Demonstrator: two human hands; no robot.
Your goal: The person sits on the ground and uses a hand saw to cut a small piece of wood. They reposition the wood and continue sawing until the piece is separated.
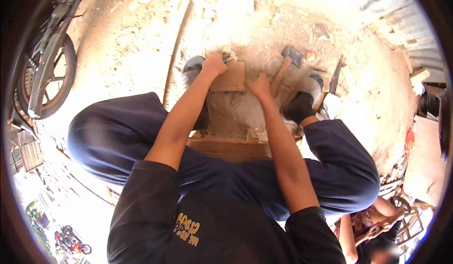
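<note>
A flat, squarish wooden block lies on the ground between my feet. My left hand is closed at its upper left corner. A small dark piece shows by those fingers, and what they grip is hidden. Beside it sits a pale, tangled clump, too small to name. My right hand is closed just off the block's right edge, and I cannot make out what is in it. Right of that hand, a hammer with a dark, blocky head and wooden handle rests on the dirt.
A wooden plank seat is under me. My shoes flank the block. A motorcycle wheel stands at left, corrugated metal sheet at upper right. Another person sits at lower right. A dark strip lies past my right foot.
</note>
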